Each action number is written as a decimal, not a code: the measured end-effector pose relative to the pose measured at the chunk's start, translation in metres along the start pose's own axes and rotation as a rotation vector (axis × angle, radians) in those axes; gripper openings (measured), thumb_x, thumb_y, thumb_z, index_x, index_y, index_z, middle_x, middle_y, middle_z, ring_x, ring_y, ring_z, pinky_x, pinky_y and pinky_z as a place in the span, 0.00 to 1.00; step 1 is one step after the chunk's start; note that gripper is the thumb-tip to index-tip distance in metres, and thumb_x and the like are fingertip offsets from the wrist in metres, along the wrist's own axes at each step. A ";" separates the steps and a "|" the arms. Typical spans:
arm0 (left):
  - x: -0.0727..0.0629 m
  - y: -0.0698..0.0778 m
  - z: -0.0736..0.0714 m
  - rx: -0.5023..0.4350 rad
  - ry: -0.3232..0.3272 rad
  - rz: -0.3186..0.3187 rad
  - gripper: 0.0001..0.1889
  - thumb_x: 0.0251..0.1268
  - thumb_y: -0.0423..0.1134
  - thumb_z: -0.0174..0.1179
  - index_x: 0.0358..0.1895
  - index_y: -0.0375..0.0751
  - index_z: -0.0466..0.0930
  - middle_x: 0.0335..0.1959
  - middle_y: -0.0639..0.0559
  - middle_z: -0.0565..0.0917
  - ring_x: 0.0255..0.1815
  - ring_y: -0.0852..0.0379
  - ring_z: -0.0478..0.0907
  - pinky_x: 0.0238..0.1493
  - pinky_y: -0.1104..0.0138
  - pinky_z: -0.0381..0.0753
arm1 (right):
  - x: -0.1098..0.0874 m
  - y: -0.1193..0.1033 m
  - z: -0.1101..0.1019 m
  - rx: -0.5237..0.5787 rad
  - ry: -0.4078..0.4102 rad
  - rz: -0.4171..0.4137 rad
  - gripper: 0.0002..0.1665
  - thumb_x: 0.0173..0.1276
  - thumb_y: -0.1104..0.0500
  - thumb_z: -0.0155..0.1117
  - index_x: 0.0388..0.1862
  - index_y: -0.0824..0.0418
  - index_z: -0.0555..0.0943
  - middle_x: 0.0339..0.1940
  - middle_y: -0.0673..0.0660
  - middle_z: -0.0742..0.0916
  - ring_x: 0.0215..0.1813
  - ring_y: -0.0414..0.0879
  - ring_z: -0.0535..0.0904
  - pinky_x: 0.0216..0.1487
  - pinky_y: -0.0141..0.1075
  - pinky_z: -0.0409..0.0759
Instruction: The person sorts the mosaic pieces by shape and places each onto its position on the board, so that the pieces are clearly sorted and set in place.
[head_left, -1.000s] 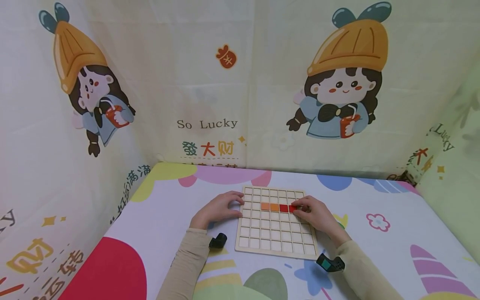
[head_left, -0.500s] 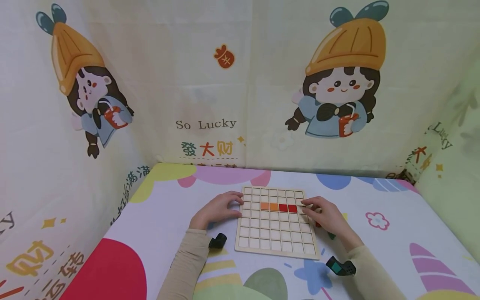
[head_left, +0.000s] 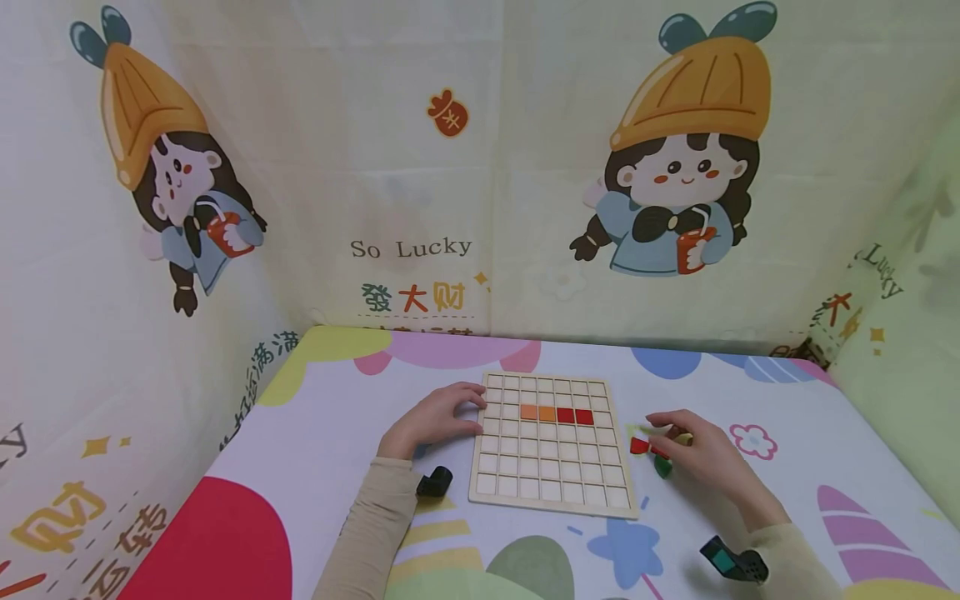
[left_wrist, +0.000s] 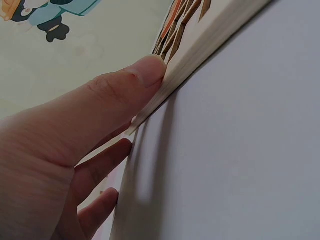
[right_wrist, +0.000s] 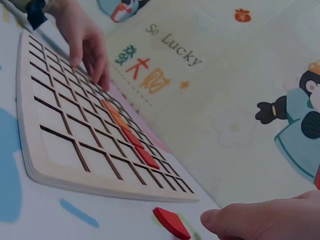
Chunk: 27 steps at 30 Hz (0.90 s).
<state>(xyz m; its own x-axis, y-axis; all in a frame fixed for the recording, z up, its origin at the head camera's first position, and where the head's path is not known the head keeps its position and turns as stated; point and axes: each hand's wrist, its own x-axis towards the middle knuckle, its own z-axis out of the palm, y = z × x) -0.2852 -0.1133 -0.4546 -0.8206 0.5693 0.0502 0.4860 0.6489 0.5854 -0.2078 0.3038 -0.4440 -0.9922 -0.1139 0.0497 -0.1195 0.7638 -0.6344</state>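
Note:
A light wooden grid board [head_left: 551, 496] lies flat on the table. One row of its cells holds two orange tiles [head_left: 538, 413] and two red tiles [head_left: 575, 416] side by side. My left hand [head_left: 437, 422] touches the board's left edge; the left wrist view has the thumb [left_wrist: 145, 72] against the rim. Right of the board, my right hand [head_left: 705, 457] hovers at some loose pieces, thumb and fingertips apart. Among these are a red piece [head_left: 639, 446], seen curved-edged in the right wrist view, and a green piece [head_left: 662, 467]. The hand partly hides them.
A patterned cloth with coloured shapes covers the table [head_left: 360, 396]. Behind it hangs a printed curtain [head_left: 540, 208], which also closes in both sides. Each wrist carries a small black camera, such as the right one [head_left: 733, 560].
My right hand has drawn back from the red tile at the row's right end and moved right to the loose pieces, uncovering some. My left hand has stayed at the board's edge.

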 end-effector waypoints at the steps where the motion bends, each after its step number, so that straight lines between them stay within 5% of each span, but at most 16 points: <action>1: 0.000 0.000 0.000 0.001 -0.001 -0.001 0.17 0.59 0.44 0.69 0.50 0.44 0.83 0.66 0.52 0.73 0.70 0.52 0.66 0.69 0.58 0.65 | -0.002 0.001 -0.001 -0.006 0.001 0.002 0.27 0.65 0.49 0.69 0.59 0.60 0.80 0.48 0.56 0.83 0.44 0.49 0.75 0.36 0.33 0.78; 18: 0.000 0.001 -0.001 -0.004 0.010 0.019 0.16 0.59 0.42 0.70 0.50 0.42 0.83 0.66 0.50 0.74 0.70 0.51 0.66 0.69 0.58 0.66 | -0.017 0.019 -0.016 -0.028 -0.019 0.009 0.28 0.63 0.53 0.71 0.60 0.64 0.78 0.52 0.62 0.83 0.45 0.50 0.77 0.36 0.32 0.79; 27: -0.001 0.002 -0.001 -0.014 0.004 0.007 0.17 0.59 0.42 0.69 0.50 0.43 0.83 0.66 0.51 0.74 0.70 0.51 0.66 0.69 0.58 0.66 | -0.015 0.025 -0.011 -0.096 -0.004 -0.058 0.24 0.60 0.61 0.72 0.55 0.65 0.81 0.47 0.59 0.84 0.40 0.46 0.76 0.38 0.32 0.78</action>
<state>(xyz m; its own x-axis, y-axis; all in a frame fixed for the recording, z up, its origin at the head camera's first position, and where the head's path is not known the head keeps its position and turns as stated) -0.2839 -0.1134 -0.4527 -0.8184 0.5717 0.0575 0.4873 0.6376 0.5967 -0.1961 0.3316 -0.4516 -0.9835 -0.1618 0.0809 -0.1793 0.8130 -0.5540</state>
